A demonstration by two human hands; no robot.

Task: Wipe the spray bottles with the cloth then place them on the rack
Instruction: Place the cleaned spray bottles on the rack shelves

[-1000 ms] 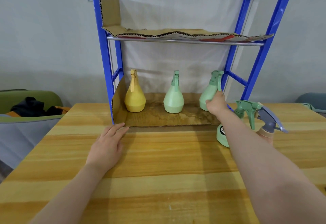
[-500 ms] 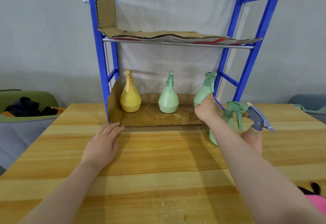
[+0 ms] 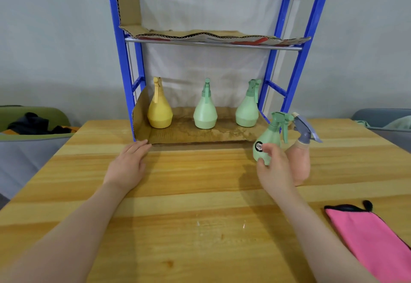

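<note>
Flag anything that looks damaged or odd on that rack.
The cardboard liner on the rack's lower shelf is darkly stained around the bottles. The upper cardboard lies wavy, with ragged edges.

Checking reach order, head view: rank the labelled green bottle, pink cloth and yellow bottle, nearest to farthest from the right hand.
1. labelled green bottle: at the right hand fingertips.
2. pink cloth: table's near right corner.
3. yellow bottle: rack's bottom shelf, far left.
</note>
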